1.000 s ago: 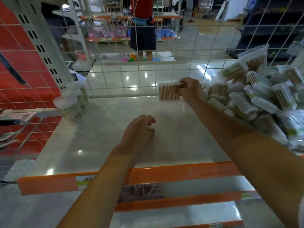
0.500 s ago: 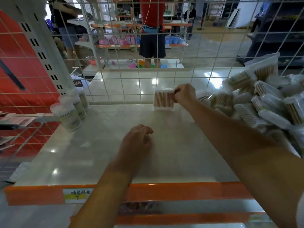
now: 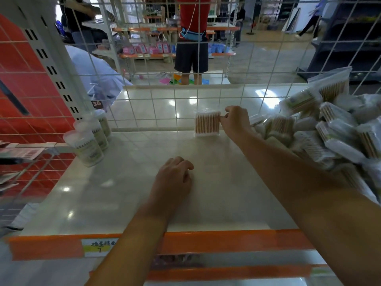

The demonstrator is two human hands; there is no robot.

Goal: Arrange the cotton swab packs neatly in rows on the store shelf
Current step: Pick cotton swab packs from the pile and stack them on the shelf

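Right hand (image 3: 235,120) pinching swab pack (image 3: 207,123) by its right edge, pack upright at back of shelf (image 3: 127,182) against wire grid (image 3: 152,104); left hand (image 3: 173,178) loosely curled, resting on shelf, holding nothing; heap of packs (image 3: 321,129) just right of rt hand.

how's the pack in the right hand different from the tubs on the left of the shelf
The pack is flat, square and clear, showing its tan sticks; the tubs are round, white and labelled. The pack stands at the back wire grid, pinched by the right hand; the tubs stand untouched in a line. Both rest on the shelf.
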